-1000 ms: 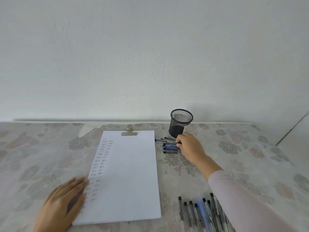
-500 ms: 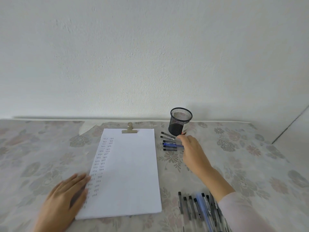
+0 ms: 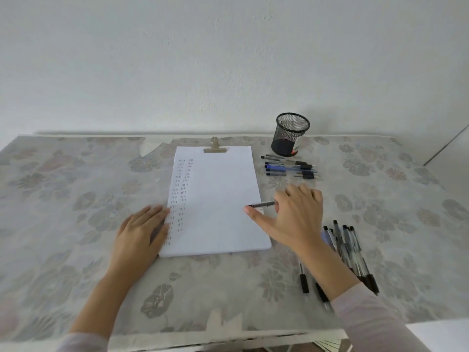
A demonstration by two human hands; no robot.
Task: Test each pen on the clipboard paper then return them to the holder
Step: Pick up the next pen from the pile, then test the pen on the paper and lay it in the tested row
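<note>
One pen [image 3: 262, 205] gripped in right hand [image 3: 297, 214] (barrel mostly hidden); left hand [image 3: 142, 232] flat on paper [image 3: 218, 199].

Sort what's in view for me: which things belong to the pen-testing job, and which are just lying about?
Job:
- pen, gripped in the right hand
- paper, with the left hand flat on its edge
- clip
- holder
- pens by the holder
- pens by the right arm

Lying about:
- floral cloth
- wall
</note>
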